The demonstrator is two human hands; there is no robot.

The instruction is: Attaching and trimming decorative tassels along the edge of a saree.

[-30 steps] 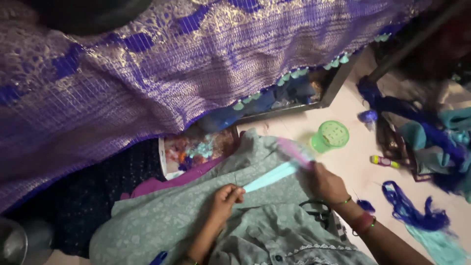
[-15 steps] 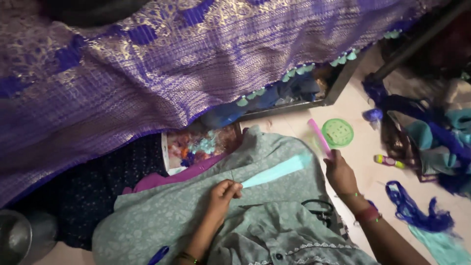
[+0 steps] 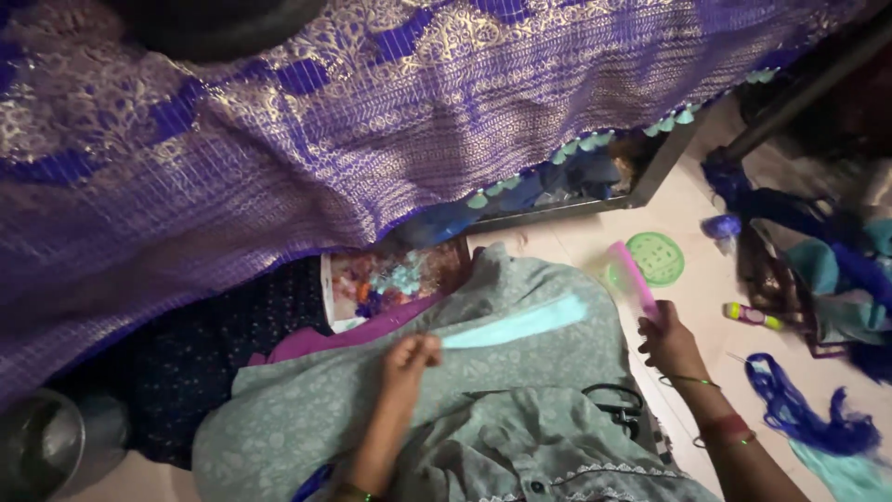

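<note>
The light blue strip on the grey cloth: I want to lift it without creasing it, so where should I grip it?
Probably pinch the light blue strip at its free right end, coming from the right. It lies flat across the grey cloth, and the left hand already pins its left end.

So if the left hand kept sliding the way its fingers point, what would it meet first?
Probably the light blue strip lying on the grey garment; the left hand already pinches its near end, fingers aimed along it.
</note>
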